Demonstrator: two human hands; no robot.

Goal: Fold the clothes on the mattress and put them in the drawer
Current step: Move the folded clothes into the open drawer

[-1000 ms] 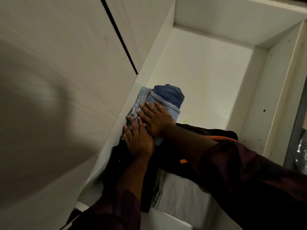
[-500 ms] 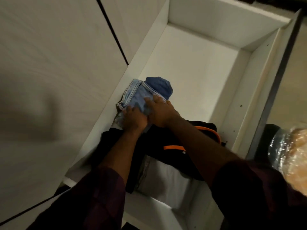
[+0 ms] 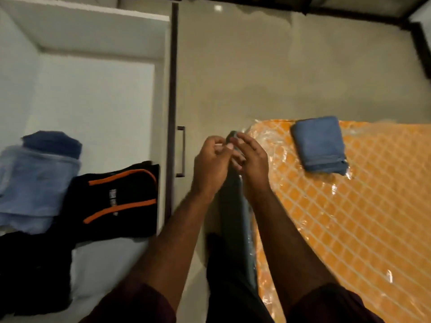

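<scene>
Presently: drawer (image 3: pixel 163 94) open at left, white inside. Contents: folded light-blue jeans (image 3: pixel 35 180) at left side; black garment with orange stripes (image 3: pixel 116 197) just beside them; more dark cloth (image 3: pixel 32 271) nearer front. Mattress (image 3: pixel 349 229) at right, orange check, plastic-wrapped; folded blue garment (image 3: pixel 319 144) on its far corner. Left hand (image 3: pixel 211 165) and right hand (image 3: pixel 253 159) close together between drawer and mattress, fingers curled; whether they hold anything, cannot tell.
</scene>
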